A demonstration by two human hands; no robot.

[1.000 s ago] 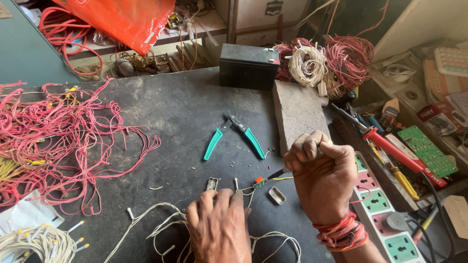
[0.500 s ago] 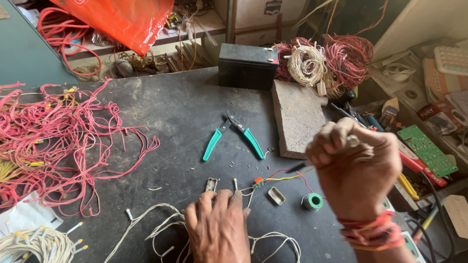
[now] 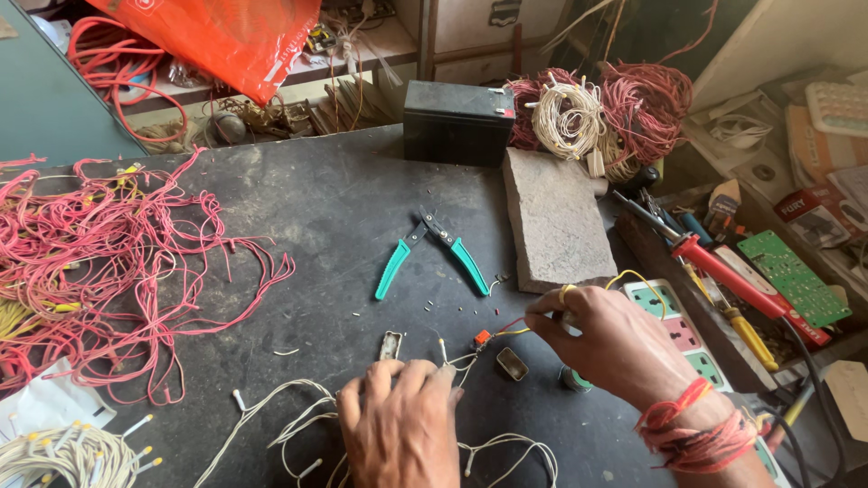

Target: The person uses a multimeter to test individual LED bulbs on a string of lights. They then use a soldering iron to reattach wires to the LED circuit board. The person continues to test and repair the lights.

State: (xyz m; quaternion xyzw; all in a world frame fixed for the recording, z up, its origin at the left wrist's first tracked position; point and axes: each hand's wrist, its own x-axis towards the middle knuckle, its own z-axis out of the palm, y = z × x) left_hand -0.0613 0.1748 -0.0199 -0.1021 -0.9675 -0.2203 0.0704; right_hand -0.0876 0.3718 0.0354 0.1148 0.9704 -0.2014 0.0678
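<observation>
White wires [image 3: 298, 425] loop across the near edge of the dark desk [image 3: 298, 226], and my left hand [image 3: 402, 434] lies flat on them, palm down, fingers together and pressing the strands to the top. Fingertips point away from me, toward a small orange-red part [image 3: 482, 339] where thin wire ends meet. My right hand [image 3: 615, 348] comes in from the right edge, thumb and forefinger pinched on a thin yellow wire [image 3: 633, 278] that arcs up over my knuckles and runs back down to that orange-red part. Red thread bands [image 3: 696, 429] wrap my right wrist. Just beside my right hand sits a small open metal box [image 3: 512, 363], and a second one [image 3: 391, 344] lies just beyond my left fingertips. A little green spool [image 3: 572, 378] peeks out under my right palm, mostly hidden. Further back, mid-desk, green-handled pliers [image 3: 432, 253] lie with handles spread, well apart from both hands. A flat grey stone slab [image 3: 556, 221] rests toward the right edge, with a black battery block [image 3: 459, 122] at the far edge behind it. Pink-red wire tangle [image 3: 117, 262] sprawls over the left side. A red-handled soldering iron [image 3: 737, 285] lies off the right edge, above a white socket strip [image 3: 674, 325].
</observation>
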